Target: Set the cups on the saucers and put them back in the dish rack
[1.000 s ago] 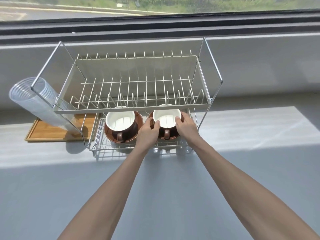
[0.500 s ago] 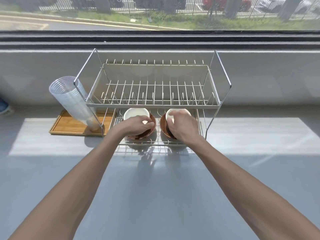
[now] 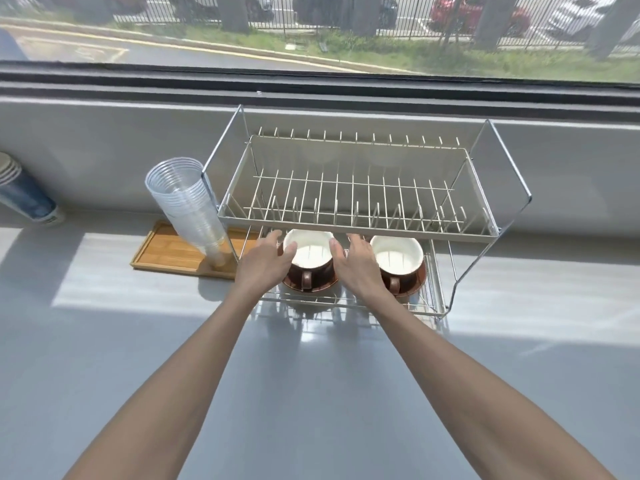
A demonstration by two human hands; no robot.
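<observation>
Two brown cups with white insides stand on brown saucers in the lower tier of the wire dish rack [image 3: 346, 227]. The left cup [image 3: 308, 254] on its saucer [image 3: 294, 286] sits between my hands. My left hand [image 3: 259, 268] is at its left side and my right hand [image 3: 358, 268] at its right side. Both thumbs touch the rim, and the fingers are spread and loose. The right cup [image 3: 398, 259] stands untouched on its saucer [image 3: 417, 284], its handle facing me. The rack's upper tier holds nothing and overhangs the backs of the cups.
A tilted stack of clear plastic cups [image 3: 187, 209] leans on the rack's left frame, standing on a wooden tray [image 3: 166, 251]. Blue paper cups [image 3: 20, 195] lie at the far left. The grey counter runs to a low wall under a window.
Both hands held the right cup a second ago. They then split, one over each cup, and now both flank the left cup. The view has tilted up and left.
</observation>
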